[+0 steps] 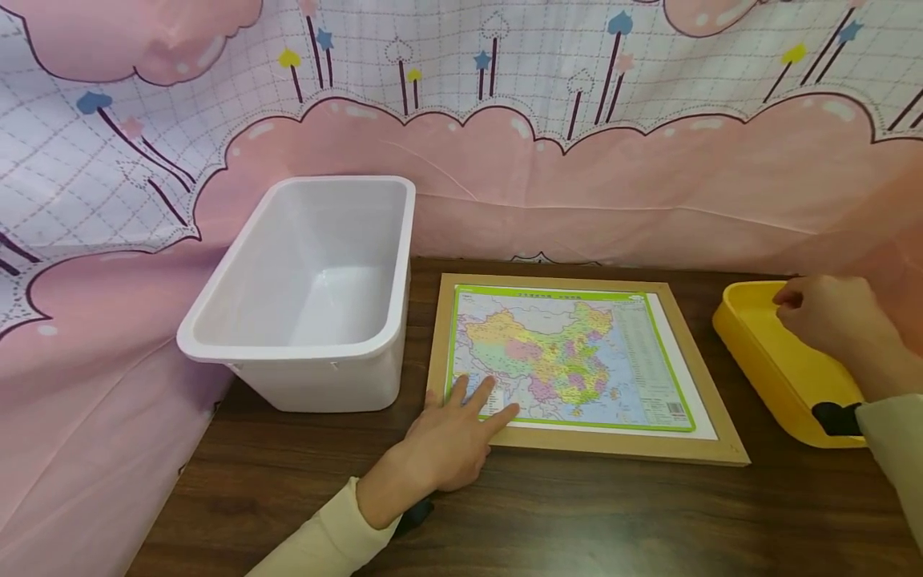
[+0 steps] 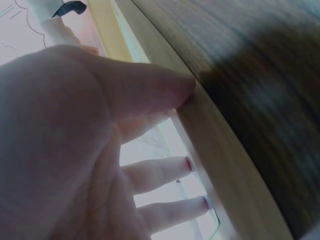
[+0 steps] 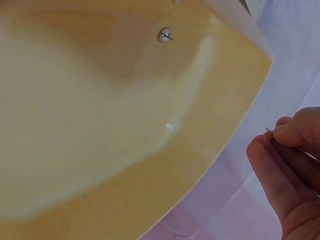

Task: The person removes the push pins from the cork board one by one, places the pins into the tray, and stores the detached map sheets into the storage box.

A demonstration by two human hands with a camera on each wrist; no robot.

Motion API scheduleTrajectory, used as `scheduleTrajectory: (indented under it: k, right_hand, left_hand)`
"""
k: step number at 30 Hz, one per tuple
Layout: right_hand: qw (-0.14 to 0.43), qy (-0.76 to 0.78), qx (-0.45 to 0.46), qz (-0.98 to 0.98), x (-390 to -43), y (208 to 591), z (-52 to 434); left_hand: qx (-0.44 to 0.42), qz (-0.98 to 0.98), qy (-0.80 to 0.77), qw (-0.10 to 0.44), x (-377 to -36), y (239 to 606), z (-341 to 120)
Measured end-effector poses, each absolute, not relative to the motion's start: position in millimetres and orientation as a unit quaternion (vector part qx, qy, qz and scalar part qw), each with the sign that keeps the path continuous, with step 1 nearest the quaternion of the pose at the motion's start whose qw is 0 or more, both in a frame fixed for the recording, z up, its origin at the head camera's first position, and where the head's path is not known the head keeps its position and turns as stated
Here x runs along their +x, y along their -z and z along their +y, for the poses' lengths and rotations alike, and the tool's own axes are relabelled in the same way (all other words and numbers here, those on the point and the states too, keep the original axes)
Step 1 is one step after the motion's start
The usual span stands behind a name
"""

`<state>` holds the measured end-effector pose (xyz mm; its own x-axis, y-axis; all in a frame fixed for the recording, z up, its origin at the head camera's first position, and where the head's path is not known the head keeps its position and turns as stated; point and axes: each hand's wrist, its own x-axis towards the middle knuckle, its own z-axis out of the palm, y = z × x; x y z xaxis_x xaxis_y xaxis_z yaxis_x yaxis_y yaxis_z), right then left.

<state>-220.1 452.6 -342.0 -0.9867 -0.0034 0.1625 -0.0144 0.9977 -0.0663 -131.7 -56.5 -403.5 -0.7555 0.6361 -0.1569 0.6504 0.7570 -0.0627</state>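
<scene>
Map (image 1: 537,344) | green-bordered, multicoloured, flat inside tan frame (image 1: 620,445) | left hand (image 1: 449,442) spread on it | right hand (image 1: 832,314) pinching pin (image 3: 269,130)

My table (image 1: 577,513) is dark brown, kinda streaky wood grain — got a white tub (image 1: 324,385) sitting on the left, a wood-framed board (image 1: 613,448) flat just beside it, and a yellow tray (image 1: 757,381) over on my right.

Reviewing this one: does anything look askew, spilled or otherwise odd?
Two mild things. The map sits off-center in its frame, leaving a white strip widest along its right side. A thumbtack lies in the yellow tray with its pin sticking up, which might prick a finger. I see no spill.
</scene>
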Motion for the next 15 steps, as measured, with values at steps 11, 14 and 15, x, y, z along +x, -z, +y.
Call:
scheduleTrajectory:
  k: [11,14,15]
  right_hand:
    - [0.018,-0.038,0.003,-0.999,-217.3,338.3,457.9]
    - [-0.007,-0.035,0.007,-0.999,-217.1,337.2,460.3]
    - [-0.014,-0.035,0.006,-0.999,-217.2,337.2,460.6]
  left_hand:
    - [0.350,0.934,0.044,0.055,-130.8,403.8,-56.5]
    - [0.352,0.933,0.043,0.052,-130.7,404.6,-57.3]
    - [0.353,0.933,0.043,0.051,-130.8,404.7,-57.4]
